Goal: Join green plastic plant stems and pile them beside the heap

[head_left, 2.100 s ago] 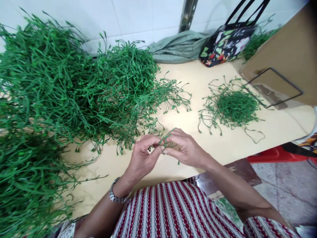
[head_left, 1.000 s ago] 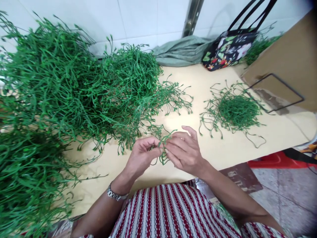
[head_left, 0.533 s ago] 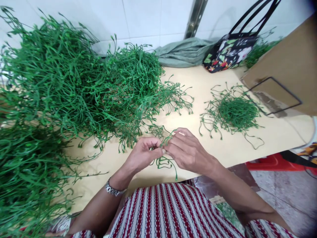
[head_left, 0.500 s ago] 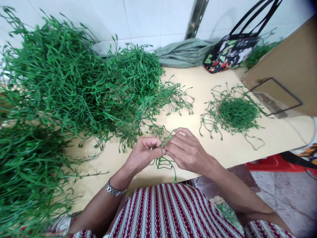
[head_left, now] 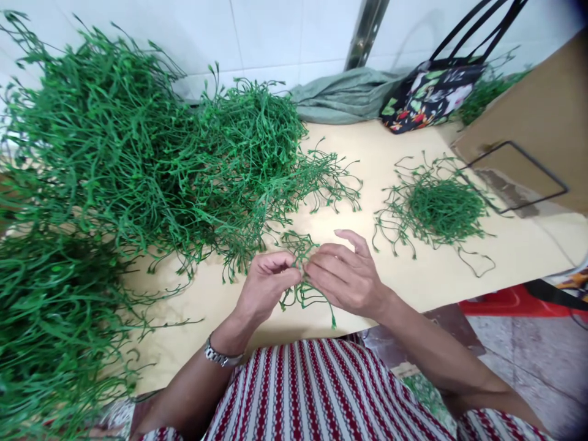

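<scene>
My left hand [head_left: 269,285] is closed, thumb and forefinger pinching a thin green plastic-looking stem at the table's front edge. Facing it, my right hand [head_left: 346,272] has its fingertips together on the same stem, one finger lifted away. The fingers hide the exact spot they grip. Several thin green stems [head_left: 312,299] with small bud-like tips show below and between the hands. More loose stems [head_left: 298,242] lie just beyond the fingers.
Large heaps of green stems [head_left: 114,135] fill the left and back left. A smaller round pile [head_left: 445,208] lies at the right. Behind stand a floral bag [head_left: 427,98], a grey-green cloth [head_left: 344,95] and a cardboard box [head_left: 542,122] with a black wire frame [head_left: 535,162].
One finger of my right hand has lifted and straightened. The green piece that arched over the right fingers no longer shows there. Both hands stay close together in nearly the same place.
</scene>
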A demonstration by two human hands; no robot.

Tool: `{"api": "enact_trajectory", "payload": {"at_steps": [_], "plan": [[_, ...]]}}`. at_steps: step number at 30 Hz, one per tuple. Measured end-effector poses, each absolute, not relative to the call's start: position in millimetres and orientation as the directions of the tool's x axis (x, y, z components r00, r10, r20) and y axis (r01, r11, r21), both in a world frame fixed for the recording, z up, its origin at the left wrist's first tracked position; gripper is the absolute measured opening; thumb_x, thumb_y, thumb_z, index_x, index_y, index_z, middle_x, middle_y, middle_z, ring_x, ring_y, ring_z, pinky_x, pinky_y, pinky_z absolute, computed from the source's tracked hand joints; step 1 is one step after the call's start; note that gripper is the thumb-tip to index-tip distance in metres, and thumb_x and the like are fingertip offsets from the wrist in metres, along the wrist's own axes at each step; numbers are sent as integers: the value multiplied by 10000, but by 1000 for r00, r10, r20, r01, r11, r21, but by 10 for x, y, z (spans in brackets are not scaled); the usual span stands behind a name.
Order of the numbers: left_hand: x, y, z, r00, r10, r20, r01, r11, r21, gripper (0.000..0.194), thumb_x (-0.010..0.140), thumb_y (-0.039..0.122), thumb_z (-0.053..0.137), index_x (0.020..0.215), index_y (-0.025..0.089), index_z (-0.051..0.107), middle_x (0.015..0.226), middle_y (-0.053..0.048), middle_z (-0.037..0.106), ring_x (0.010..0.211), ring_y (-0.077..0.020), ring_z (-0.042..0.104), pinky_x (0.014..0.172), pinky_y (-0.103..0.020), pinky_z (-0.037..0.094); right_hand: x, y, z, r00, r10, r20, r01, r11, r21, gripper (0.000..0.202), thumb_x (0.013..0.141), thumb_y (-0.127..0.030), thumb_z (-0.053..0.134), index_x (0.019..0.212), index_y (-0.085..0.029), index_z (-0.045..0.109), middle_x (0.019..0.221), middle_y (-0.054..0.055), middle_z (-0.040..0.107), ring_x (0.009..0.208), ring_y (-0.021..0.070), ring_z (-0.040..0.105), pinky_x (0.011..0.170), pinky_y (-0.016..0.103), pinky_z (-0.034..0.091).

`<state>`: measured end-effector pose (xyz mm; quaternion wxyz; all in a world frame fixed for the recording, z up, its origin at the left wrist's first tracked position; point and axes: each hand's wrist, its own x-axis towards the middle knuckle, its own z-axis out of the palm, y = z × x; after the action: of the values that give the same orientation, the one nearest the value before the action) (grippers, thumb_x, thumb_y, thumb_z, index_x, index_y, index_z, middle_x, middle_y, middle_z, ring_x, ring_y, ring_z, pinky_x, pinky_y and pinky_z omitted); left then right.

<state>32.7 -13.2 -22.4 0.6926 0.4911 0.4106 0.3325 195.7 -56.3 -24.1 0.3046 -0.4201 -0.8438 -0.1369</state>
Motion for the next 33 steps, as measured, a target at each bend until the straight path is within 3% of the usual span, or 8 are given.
{"api": "enact_trajectory", "payload": {"at_steps": [6,11,15,18,21,24,29,33], "plan": [[325,-157,-287,440,876,-199,-12,227,974,142,584,108,532,466,142,460,479,58,334,473,-54,249,468,-229,191,1878,-583,-262,-384,690,614,813,568,-129,77,813,-167,521,817,-210,585,707,-19,627,863,166,574,999,465,276],[318,-180,-277,508,861,25,73,-72,995,161,656,85,497,511,146,466,522,33,417,509,-75,351,485,-227,278,1829,-587,-318,-220,795,565,732,517,-443,92,757,-120,495,706,-182,539,657,-6,596,788,162,566,985,469,282],[338,-199,-268,553,728,405,136,-558,818,177,668,23,482,551,153,458,536,25,454,542,-92,410,581,-262,370,1851,-585,-304,-188,947,261,485,320,-814,104,725,-153,474,623,-173,483,605,-17,522,641,122,497,837,372,379],[360,-207,-281,632,570,525,185,-769,611,203,679,-3,469,558,158,447,547,13,461,568,-106,390,612,-288,387,1875,-566,-271,-240,965,-110,227,-54,-972,103,682,-183,448,587,-162,477,547,-34,433,524,88,393,554,247,351],[374,-215,-316,682,398,613,168,-902,399,241,693,1,477,530,167,416,519,11,421,575,-118,341,600,-289,385,1881,-531,-272,-297,880,-370,17,-383,-924,58,573,-158,444,527,-147,476,480,-50,380,459,63,320,452,206,242],[376,-233,-364,718,267,643,152,-961,229,187,733,36,487,595,161,475,544,2,435,599,-131,350,637,-303,404,1879,-501,-313,-316,832,-456,-81,-503,-861,45,481,-120,427,471,-141,465,428,-50,380,432,55,314,434,203,238],[368,-258,-413,780,150,608,132,-988,75,103,766,88,508,687,148,535,595,-12,486,636,-145,382,692,-321,402,1883,-513,-384,-373,803,-465,-170,-552,-816,55,467,-120,414,425,-153,428,381,-43,373,389,60,324,407,208,268],[382,-234,-396,742,187,644,150,-982,112,97,746,85,519,676,151,532,583,-9,501,632,-145,383,664,-324,373,1902,-557,-348,-325,854,-406,-133,-466,-875,76,517,-135,389,450,-170,400,408,-42,367,398,73,330,416,219,300]]}}
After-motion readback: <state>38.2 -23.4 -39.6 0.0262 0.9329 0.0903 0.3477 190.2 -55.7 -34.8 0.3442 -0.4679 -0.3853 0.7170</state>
